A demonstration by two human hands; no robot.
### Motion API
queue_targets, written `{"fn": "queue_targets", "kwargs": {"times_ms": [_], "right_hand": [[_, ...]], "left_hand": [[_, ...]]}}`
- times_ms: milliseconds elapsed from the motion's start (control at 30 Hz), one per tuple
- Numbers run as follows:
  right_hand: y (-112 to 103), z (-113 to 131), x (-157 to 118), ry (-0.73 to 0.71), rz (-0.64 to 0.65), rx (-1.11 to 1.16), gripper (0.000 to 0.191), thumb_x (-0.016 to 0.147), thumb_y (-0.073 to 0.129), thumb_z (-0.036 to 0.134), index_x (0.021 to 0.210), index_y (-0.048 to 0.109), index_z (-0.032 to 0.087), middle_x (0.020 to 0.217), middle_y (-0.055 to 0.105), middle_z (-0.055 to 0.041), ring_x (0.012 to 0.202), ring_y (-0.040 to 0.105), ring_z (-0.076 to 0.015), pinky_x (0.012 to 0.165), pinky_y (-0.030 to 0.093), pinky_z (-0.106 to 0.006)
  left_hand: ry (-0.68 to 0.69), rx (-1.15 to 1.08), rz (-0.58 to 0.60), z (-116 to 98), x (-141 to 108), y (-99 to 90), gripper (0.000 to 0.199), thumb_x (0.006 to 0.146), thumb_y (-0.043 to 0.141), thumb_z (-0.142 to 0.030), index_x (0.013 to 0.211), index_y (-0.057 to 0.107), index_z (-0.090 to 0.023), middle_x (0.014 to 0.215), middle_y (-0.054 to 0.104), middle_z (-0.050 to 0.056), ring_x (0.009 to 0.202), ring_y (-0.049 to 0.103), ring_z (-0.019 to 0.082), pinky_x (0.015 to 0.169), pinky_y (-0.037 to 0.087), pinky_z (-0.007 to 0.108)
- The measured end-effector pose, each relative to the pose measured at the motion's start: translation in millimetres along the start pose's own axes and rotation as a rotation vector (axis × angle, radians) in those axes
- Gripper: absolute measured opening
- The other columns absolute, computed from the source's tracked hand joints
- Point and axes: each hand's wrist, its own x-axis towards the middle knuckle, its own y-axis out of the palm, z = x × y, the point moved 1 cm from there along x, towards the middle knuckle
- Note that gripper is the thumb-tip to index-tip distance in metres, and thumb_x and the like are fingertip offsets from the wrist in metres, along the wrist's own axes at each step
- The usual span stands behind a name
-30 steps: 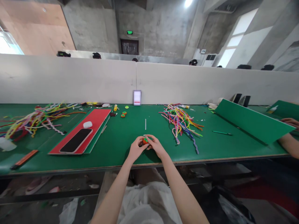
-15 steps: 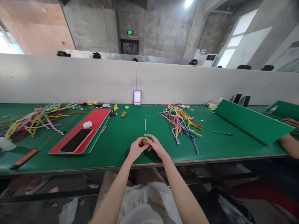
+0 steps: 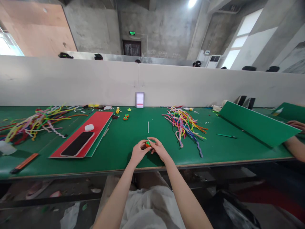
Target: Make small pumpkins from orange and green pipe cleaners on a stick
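Observation:
Between my two hands is a small round orange piece with a green leafy top (image 3: 148, 144), held just above the table near its front edge. My left hand (image 3: 139, 151) is closed on its left side, thumb and fingers curled round it. From the right, my right hand (image 3: 160, 150) grips the same piece with its thumb and fingers on the top and side. The fingers hide much of it. A thin pale stick (image 3: 148, 127) lies on the table just beyond my hands. Farther back are similar orange and green pieces (image 3: 126, 117).
Fuzzy coloured craft stems lie heaped at right (image 3: 183, 124) and left (image 3: 40, 122). A red board (image 3: 95, 127) carries a phone (image 3: 77, 144) and a white case (image 3: 89, 127). A propped phone (image 3: 139, 100) leans on the partition. At right, another person's arm (image 3: 295, 148) is behind a green board (image 3: 257, 127).
Both hands keep almost the same place and grip. The orange and green piece has shifted very slightly between the fingers.

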Motion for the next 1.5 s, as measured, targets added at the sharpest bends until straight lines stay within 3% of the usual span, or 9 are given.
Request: {"fn": "queue_targets", "kwargs": {"times_ms": [267,700,833,933,1133,1333,1500], "right_hand": [[0,-1,1,0.007,-0.013,-0.009,0.04,0.07,0.059,0.043,0.102,0.051,0.02,0.065,0.056,0.0023,0.046,0.049,-0.007,0.04,0.043,-0.019],[3,3,0,0.024,0.021,-0.024,0.041,0.069,0.059,0.047,0.095,0.055,0.016,0.059,0.057,0.0013,0.051,0.055,-0.0099,0.041,0.043,-0.018],[5,4,-1,0.025,0.018,-0.021,0.042,0.073,0.052,0.052,0.088,0.059,0.013,0.065,0.059,-0.0022,0.058,0.058,-0.0112,0.042,0.044,-0.018],[7,5,-2,0.015,0.033,-0.034,0.042,0.07,0.057,0.048,0.092,0.06,0.013,0.071,0.062,-0.0035,0.063,0.058,-0.0118,0.044,0.044,-0.017],[9,4,-1,-0.024,0.007,-0.044,0.039,0.062,0.067,0.04,0.09,0.063,0.013,0.069,0.061,-0.0012,0.053,0.051,-0.0083,0.042,0.042,-0.018],[5,6,-2,-0.036,-0.002,0.001,0.037,0.065,0.065,0.037,0.095,0.062,0.015,0.073,0.061,0.0001,0.052,0.05,-0.0062,0.047,0.043,-0.018],[3,9,-5,0.027,0.052,0.057,0.041,0.062,0.068,0.036,0.097,0.062,0.016,0.078,0.065,-0.0028,0.057,0.055,-0.0081,0.052,0.044,-0.019]], "left_hand": [[0.007,-0.03,0.025,-3,-2,-0.5,0.029,0.063,0.067,-0.03,0.085,0.054,-0.016,0.084,0.069,0.005,0.08,0.065,0.018,0.075,0.05,0.03],[-0.058,-0.02,-0.047,-9,-5,-1.3,0.021,0.06,0.067,-0.025,0.075,0.055,-0.016,0.07,0.069,0.002,0.067,0.065,0.018,0.064,0.05,0.029],[-0.039,-0.021,-0.115,-7,-4,-1.5,0.025,0.062,0.066,-0.024,0.082,0.054,-0.016,0.081,0.068,0.005,0.076,0.065,0.017,0.071,0.05,0.029],[-0.009,-0.014,-0.161,-5,-3,-1.9,0.03,0.064,0.065,-0.023,0.091,0.052,-0.017,0.09,0.066,0.005,0.083,0.063,0.016,0.076,0.049,0.029],[0.053,0.095,-0.087,-8,-4,0.1,0.031,0.066,0.062,-0.021,0.095,0.052,-0.018,0.091,0.064,0.003,0.078,0.063,0.015,0.072,0.05,0.027],[0.027,0.111,-0.013,-10,-1,1.1,0.048,0.066,0.063,-0.027,0.112,0.049,-0.019,0.099,0.063,0.006,0.072,0.063,0.014,0.064,0.052,0.027],[0.079,0.148,-0.002,-4,-1,0.0,0.044,0.067,0.06,-0.023,0.11,0.053,-0.02,0.109,0.059,0.006,0.082,0.062,0.015,0.072,0.051,0.028]]}}
